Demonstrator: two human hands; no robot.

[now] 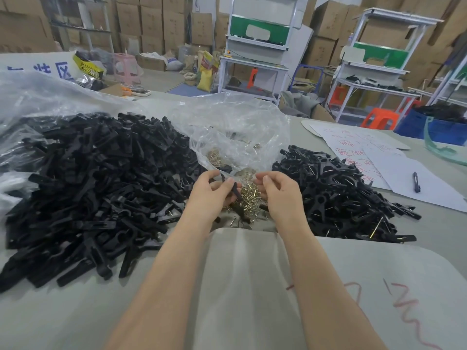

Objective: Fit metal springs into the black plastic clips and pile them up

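My left hand [211, 192] grips a black plastic clip [233, 188] between thumb and fingers, just above a heap of brass-coloured metal springs [249, 198]. My right hand [276, 190] hovers over the right side of the springs with fingers curled; whether it pinches a spring is hidden. A big heap of black clips without springs [88, 193] covers the table on the left. A smaller pile of clips with springs fitted [336, 195] lies on the right.
A clear plastic bag [235, 130] holding more springs lies open behind my hands. White papers with red writing [364, 150] and a pen [416, 182] lie at the right. A grey cloth [240, 286] covers the table in front of me.
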